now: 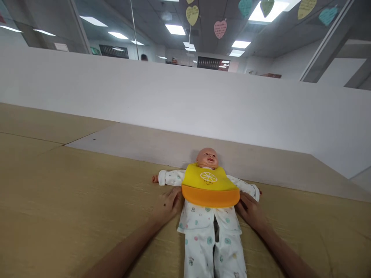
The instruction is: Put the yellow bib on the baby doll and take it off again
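The left hand (pixel 169 205) lies open and flat, touching the baby doll (pixel 199 222) beside its yellow-and-orange bib (pixel 209 186). The doll lies face-up between both hands, near the bench's (pixel 58 200) far edge. The right hand (pixel 251 211) rests open against the bib's other side, unclamped.

i'm looking across a tan woven mat (pixel 72 200) and a pale board (pixel 130 143) toward a white partition (pixel 174 100) that is running across the view. above it, paper hearts (pixel 220 29) are hanging from a tiled ceiling (pixel 150 19), fluorescent light panels (pixel 175 29) are glowing, and a pixelated head of a person (pixel 144 58) is showing far off.
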A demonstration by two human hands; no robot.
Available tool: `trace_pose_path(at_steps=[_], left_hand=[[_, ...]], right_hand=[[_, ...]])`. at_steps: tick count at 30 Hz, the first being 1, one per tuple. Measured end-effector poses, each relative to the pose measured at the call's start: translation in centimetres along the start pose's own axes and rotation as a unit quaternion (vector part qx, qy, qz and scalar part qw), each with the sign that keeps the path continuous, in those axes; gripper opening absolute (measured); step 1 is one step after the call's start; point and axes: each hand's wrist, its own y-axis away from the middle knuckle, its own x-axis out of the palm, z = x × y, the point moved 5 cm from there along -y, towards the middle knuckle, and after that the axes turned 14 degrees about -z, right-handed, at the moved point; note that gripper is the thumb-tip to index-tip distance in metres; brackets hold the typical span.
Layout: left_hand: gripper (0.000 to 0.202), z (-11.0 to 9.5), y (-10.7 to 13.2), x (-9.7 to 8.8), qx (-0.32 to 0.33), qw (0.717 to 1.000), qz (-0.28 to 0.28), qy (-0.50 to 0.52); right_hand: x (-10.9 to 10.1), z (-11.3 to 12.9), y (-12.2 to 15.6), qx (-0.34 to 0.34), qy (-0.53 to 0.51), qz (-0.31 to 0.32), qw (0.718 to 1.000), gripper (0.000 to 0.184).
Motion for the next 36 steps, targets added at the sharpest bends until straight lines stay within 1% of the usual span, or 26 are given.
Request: trace_pose_path(at_steps=[3,7,11,13,16,19,21,23,25,27,29,32,34,36], left_hand=[[0.03,0.5,-0.2,-0.1,-0.012,0.999,-0.028,0.012],[0.022,1.3,-0.4,-0.2,-0.034,0.996,-0.073,0.029],[0.019,2.3,-1.0,-0.8,-0.084,0.988,-0.121,0.045],[0.018,2.7,-2.0,-1.3,-0.108,0.982,-0.148,0.039],[0.021,3.5,-4.8,-1.9,-0.172,0.966,-0.186,0.048],[0.024,4.3,-8.8,-1.7,-0.227,0.954,-0.179,0.077],[0.024,4.9,-11.4,-1.0,-0.256,0.948,-0.162,0.093],[0.026,5.5,-13.6,0.0,-0.288,0.941,-0.148,0.098],[0.026,6.1,-15.1,1.2,-0.311,0.938,-0.126,0.085],[0.024,6.5,-16.1,2.5,-0.326,0.939,-0.085,0.066],[0.022,6.9,-16.5,3.6,-0.337,0.939,-0.043,0.058],[0.022,7.3,-16.7,4.9,-0.342,0.937,0.008,0.067],[0.024,7.5,-16.5,6.0,-0.343,0.935,0.046,0.079],[0.027,7.6,-16.4,7.1,-0.341,0.933,0.077,0.088]], right_hand=[[-0.1,0.3,-0.4,0.011,-0.007,0.0,1.0,0.018],[0.0,0.3,-0.9,0.044,-0.027,-0.002,0.999,0.018],[0.0,-0.1,-1.2,0.093,-0.055,-0.015,0.994,0.019],[-0.1,-0.6,-1.6,0.127,-0.07,-0.036,0.989,0.019],[-0.1,-1.4,-2.9,0.195,-0.083,-0.06,0.976,0.022],[0.3,-2.3,-5.3,0.257,-0.109,-0.08,0.957,0.027],[1.0,-2.9,-7.3,0.289,-0.134,-0.09,0.944,0.03],[2.2,-3.7,-9.2,0.339,-0.16,-0.082,0.924,0.032],[3.7,-4.3,-11.0,0.373,-0.191,-0.056,0.906,0.034],[5.2,-4.3,-12.6,0.376,-0.218,-0.018,0.9,0.036],[6.5,-4.0,-13.9,0.368,-0.24,0.023,0.898,0.038],[8.0,-3.4,-14.9,0.359,-0.27,0.071,0.891,0.043],[8.8,-3.3,-15.1,0.36,-0.284,0.08,0.885,0.046],[9.6,-3.2,-15.1,0.361,-0.32,0.074,0.873,0.048]])
